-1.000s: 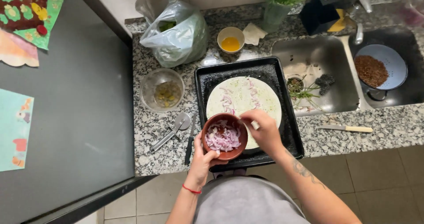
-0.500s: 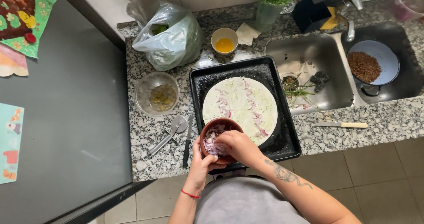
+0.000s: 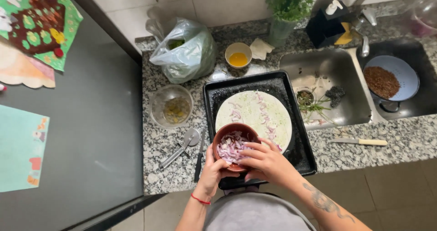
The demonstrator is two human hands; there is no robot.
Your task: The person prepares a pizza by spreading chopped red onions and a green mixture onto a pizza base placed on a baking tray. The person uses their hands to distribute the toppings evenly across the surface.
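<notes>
The left hand (image 3: 213,169) is cupping the brown bowl (image 3: 234,145) from below and from its near side, fingers wrapped closed round the wall, seemingly so that the bowl is sitting level and within reach of the other hand; the right hand (image 3: 268,162) is resting over the bowl's right rim, its fingertips (image 3: 248,152) dipping into the chopped red onion (image 3: 230,146) and bunching narrowly; whether a pinch is actually held cannot be told. The bowl is hovering over the near edge of the black baking tray (image 3: 214,99), just short of the round flatbread (image 3: 255,110) lying in it. The onion is looking finely cut, purple and white, filling the bowl loosely; a few strips are already lying in a line across the flatbread, which is pale with green flecks. Left of the grip, on the granite counter (image 3: 405,140), a pizza wheel (image 3: 182,145) and a dark-handled knife (image 3: 199,160) are lying side by side; beyond them a glass bowl (image 3: 171,105) is standing. Farther off, a plastic bag (image 3: 184,53) and a small cup of yellow liquid (image 3: 238,55) are standing behind the tray; the sink (image 3: 337,71) is lying to the right.
</notes>
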